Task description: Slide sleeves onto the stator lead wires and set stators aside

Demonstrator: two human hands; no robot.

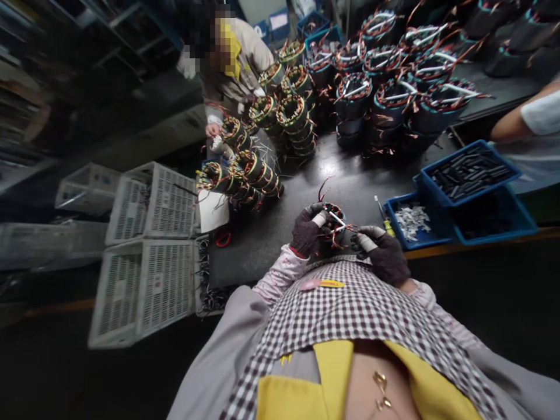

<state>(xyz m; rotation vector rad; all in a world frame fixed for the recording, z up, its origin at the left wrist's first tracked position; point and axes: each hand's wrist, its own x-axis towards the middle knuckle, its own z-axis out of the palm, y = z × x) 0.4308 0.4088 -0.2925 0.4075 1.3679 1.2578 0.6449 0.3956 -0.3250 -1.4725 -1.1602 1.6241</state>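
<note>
A round dark motor part [335, 219] with copper wires and white sleeves on its top sits at the table's front edge, close to the checked apron. My left hand [307, 228], in a dark glove with light-wrapped fingertips, grips its left rim beside a white sleeve [336, 220]. To the right of the part, my right hand [378, 248], gloved alike, pinches the reddish wire ends [351, 228] that stick out from it. One loose wire rises behind the part.
Blue bins hold white pieces [411, 221] and black tubes [472, 172] at the right, beside a yellow-handled screwdriver [388, 226]. Stacked wound parts [352, 87] stand behind. White crates [164, 280] are at the left. A person [251, 52] works across the table; another's arm [520, 119] shows at right.
</note>
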